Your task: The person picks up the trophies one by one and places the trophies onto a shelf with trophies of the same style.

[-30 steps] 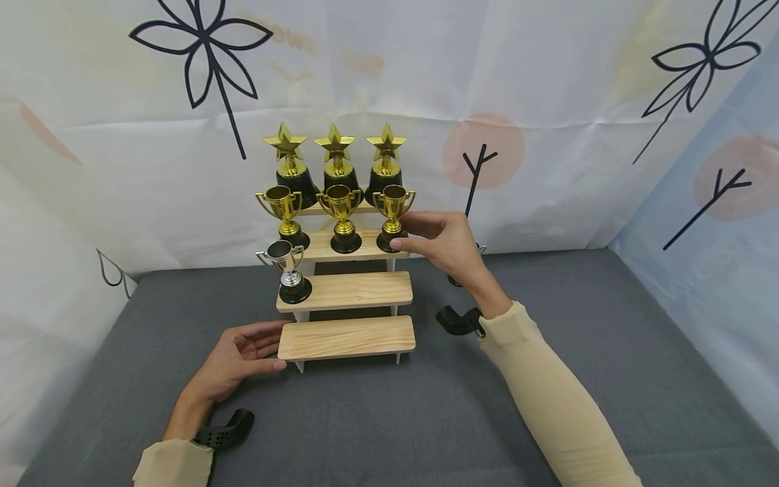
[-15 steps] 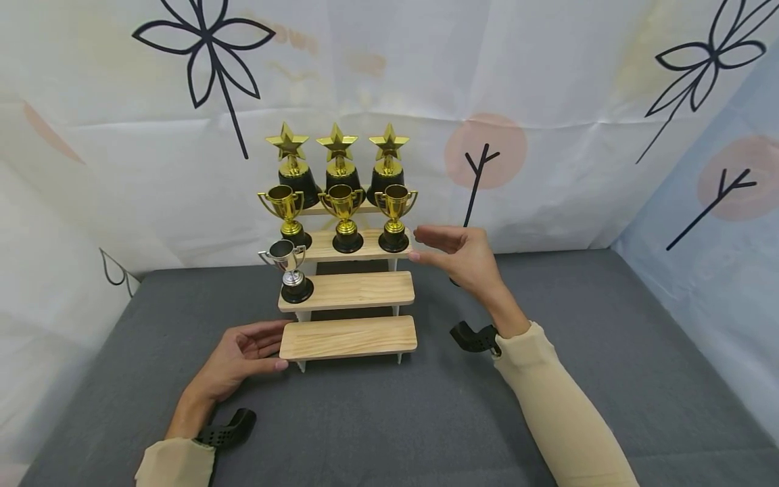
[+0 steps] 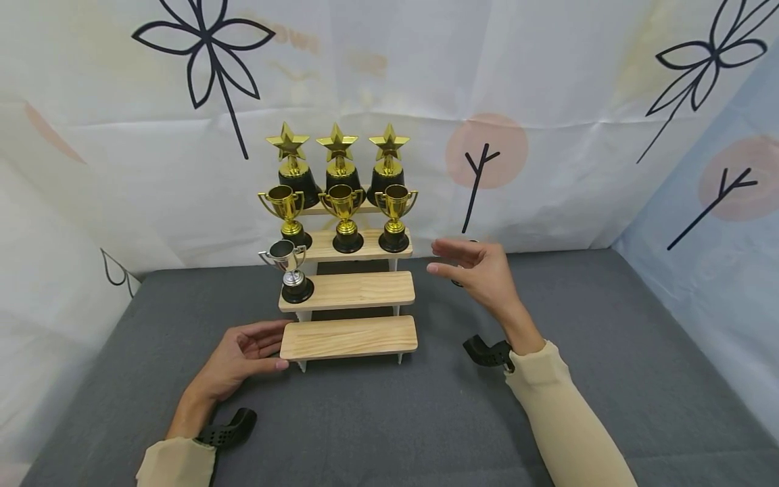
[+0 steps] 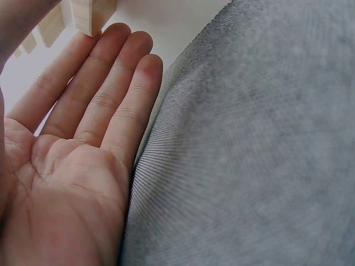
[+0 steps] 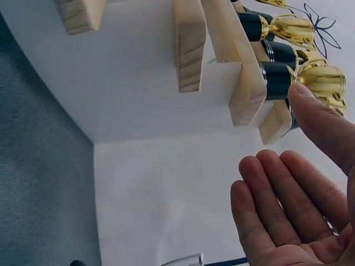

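A tiered wooden stand (image 3: 349, 338) with white side supports stands on the grey table. Gold star trophies (image 3: 389, 145) line its top step, gold cup trophies (image 3: 395, 210) the one below. One silver cup trophy (image 3: 295, 270) sits at the left of the third step. My left hand (image 3: 234, 362) rests beside the lowest step's left end, fingers straight; in the left wrist view the fingertips (image 4: 145, 69) reach a wooden board end (image 4: 91, 16). My right hand (image 3: 481, 277) hovers right of the stand, thumb and fingers apart, holding nothing.
Behind my right hand, mostly hidden, is another object with a dark base (image 3: 456, 283); a silvery rim (image 5: 186, 259) shows at the right wrist view's bottom edge. A white printed cloth (image 3: 548, 203) hangs behind the grey table surface (image 3: 365, 426).
My right hand has let go of the rightmost gold cup trophy and drawn away right and toward me. The cup stays on its step. My left hand has hardly moved.
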Motion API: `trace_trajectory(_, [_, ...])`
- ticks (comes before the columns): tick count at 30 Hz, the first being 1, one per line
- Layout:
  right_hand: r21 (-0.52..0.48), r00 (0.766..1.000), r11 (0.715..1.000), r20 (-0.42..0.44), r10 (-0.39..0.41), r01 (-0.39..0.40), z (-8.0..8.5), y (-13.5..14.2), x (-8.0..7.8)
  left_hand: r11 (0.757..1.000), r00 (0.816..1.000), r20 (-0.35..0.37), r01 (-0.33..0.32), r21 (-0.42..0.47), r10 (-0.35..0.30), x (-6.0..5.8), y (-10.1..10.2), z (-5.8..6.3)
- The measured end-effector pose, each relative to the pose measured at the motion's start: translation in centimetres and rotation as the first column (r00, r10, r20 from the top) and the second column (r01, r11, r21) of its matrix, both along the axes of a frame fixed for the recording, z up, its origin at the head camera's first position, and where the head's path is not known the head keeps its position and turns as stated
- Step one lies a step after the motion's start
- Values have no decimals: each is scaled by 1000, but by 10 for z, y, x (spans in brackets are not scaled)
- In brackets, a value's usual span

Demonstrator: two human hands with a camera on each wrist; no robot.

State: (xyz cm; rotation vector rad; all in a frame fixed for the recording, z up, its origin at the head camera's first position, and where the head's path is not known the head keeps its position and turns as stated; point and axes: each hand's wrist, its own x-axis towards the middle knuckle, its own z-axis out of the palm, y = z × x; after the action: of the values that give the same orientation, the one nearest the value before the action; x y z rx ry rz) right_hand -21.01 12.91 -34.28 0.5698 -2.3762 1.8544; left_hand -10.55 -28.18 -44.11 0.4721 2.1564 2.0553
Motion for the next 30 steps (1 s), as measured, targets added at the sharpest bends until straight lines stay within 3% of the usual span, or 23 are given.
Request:
trace_trajectory(14, [-19, 999, 999, 31, -29, 29, -12, 13, 3, 1000, 1000, -16, 22, 20, -22, -1, 0, -1])
trace_trajectory(30, [-9, 997, 998, 33, -66, 66, -14, 25, -3, 1000, 1000, -1, 14, 21, -14, 0, 0, -1])
